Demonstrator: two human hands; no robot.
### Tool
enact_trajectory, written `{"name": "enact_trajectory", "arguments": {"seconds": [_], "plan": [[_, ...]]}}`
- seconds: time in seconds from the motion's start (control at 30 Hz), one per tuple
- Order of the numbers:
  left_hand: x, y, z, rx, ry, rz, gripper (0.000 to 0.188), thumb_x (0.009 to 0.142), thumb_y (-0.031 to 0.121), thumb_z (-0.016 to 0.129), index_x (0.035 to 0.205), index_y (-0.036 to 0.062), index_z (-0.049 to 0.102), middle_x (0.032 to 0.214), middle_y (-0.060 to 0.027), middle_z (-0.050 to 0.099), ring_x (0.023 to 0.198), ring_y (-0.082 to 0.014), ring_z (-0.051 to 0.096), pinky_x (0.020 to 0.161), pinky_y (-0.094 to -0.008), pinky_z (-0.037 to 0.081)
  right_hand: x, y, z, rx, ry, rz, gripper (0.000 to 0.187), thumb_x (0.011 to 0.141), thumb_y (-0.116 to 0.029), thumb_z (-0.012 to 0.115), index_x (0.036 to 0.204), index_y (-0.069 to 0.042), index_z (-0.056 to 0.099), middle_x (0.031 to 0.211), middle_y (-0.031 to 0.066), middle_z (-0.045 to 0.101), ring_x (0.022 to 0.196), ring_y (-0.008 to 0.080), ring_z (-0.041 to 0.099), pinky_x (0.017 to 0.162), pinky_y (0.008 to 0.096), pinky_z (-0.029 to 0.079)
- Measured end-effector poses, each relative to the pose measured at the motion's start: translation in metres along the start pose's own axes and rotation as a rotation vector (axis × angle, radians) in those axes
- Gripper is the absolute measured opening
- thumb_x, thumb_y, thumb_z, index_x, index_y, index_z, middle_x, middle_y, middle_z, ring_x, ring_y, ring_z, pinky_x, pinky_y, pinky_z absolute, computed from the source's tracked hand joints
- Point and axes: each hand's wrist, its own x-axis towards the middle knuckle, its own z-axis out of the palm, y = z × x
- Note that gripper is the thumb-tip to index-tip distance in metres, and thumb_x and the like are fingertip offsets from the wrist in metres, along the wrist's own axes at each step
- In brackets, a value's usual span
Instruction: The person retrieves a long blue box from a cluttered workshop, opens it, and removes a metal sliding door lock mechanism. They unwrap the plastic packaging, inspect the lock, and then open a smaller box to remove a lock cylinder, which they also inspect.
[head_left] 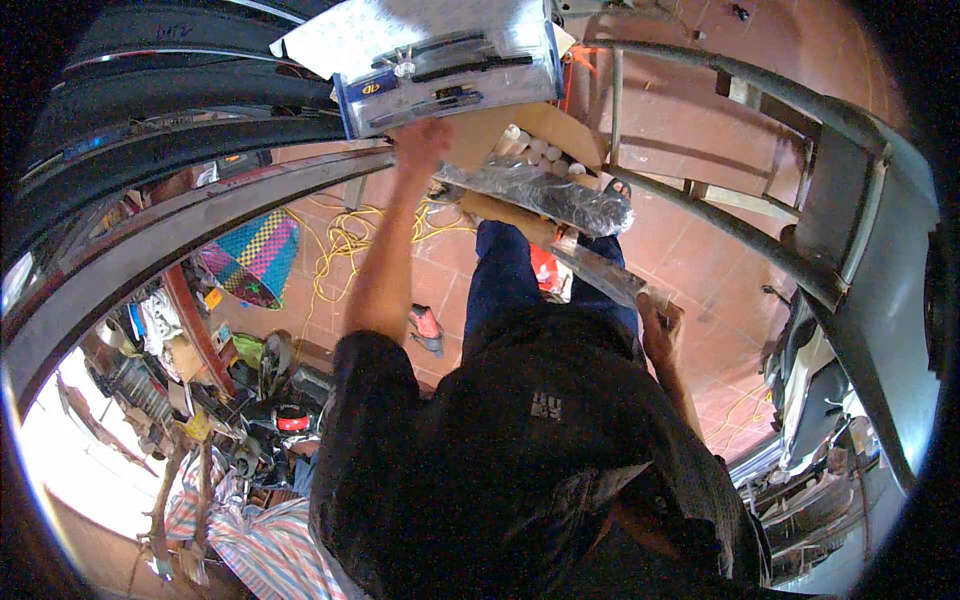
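My left hand [422, 142] is raised at the lower edge of a white-and-blue box [395, 118] holding plastic-wrapped dark parts. Its fingers are blurred, and I cannot make out whether they touch the box. Lower on the right, my right hand [660, 325] is closed around the end of a long, narrow strip in clear plastic [605, 272], which slants over my lap. Beyond that strip lies a thicker dark bundle in clear plastic wrap [560, 192]. It rests across an open cardboard carton [482, 133] with several white rolls or tubes [540, 152] inside.
Curved dark panels [190, 105] fill the upper left, above a long metal rail [190, 210]. A metal frame [740, 215] stands at right. Yellow cable [345, 240], a checked woven bag [255, 260] and a red-and-black shoe [426, 328] lie on the tiled floor. Clutter crowds the lower left.
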Motion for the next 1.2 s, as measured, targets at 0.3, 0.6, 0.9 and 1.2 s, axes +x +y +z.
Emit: {"name": "enact_trajectory", "arguments": {"seconds": [0.3, 0.6, 0.9, 1.2], "plan": [[-0.183, 0.103, 0.116, 0.066, -0.487, 0.701, 0.088, 0.065, 0.053, 0.085, 0.139, 0.018, 0.054, 0.129, -0.0162, 0.064, 0.114, -0.0346, 0.065, 0.098, -0.0445, 0.05, 0.023, 0.027, -0.002, -0.552, -0.168, -1.022, 0.024, 0.085, 0.0, 0.078, 0.107, -0.005, 0.072, 0.112, 0.0134, 0.062, 0.096, 0.0328, 0.063, 0.077, 0.0409, 0.052], [-0.201, 0.093, 0.098, 0.079, -0.824, 0.151, 0.058, 0.072, 0.046, 0.076, 0.117, 0.0119, 0.066, 0.101, -0.0184, 0.073, 0.099, -0.0393, 0.069, 0.088, -0.0497, 0.054, 0.041, -0.031, 0.023, -0.136, -0.455, 0.089, 0.03, 0.098, -0.032, 0.065, 0.093, -0.002, 0.068, 0.082, -0.0012, 0.062, 0.076, 0.009, 0.05, 0.067, 0.0285, 0.045], [-0.247, -0.018, 0.04, 0.182, -0.511, -0.26, 0.056, 0.071, 0.042, 0.073, 0.117, 0.0105, 0.065, 0.1, -0.0229, 0.072, 0.095, -0.043, 0.07, 0.084, -0.052, 0.056, 0.107, -0.014, 0.058, 0.002, -0.381, 0.31, 0.028, 0.098, -0.031, 0.061, 0.106, -0.005, 0.066, 0.079, 0.0019, 0.062, 0.058, 0.0094, 0.052, 0.049, 0.0253, 0.039], [-0.314, -0.088, 0.028, 0.149, -0.601, -0.538, 0.07, 0.068, 0.041, 0.075, 0.129, 0.0094, 0.062, 0.111, -0.0221, 0.071, 0.104, -0.0406, 0.068, 0.093, -0.0499, 0.053, 0.183, -0.087, 0.164, 0.157, -0.44, 0.065, 0.036, 0.1, -0.011, 0.05, 0.133, -0.001, 0.058, 0.105, 0.0119, 0.068, 0.077, 0.0121, 0.059, 0.063, 0.0242, 0.046]]}}
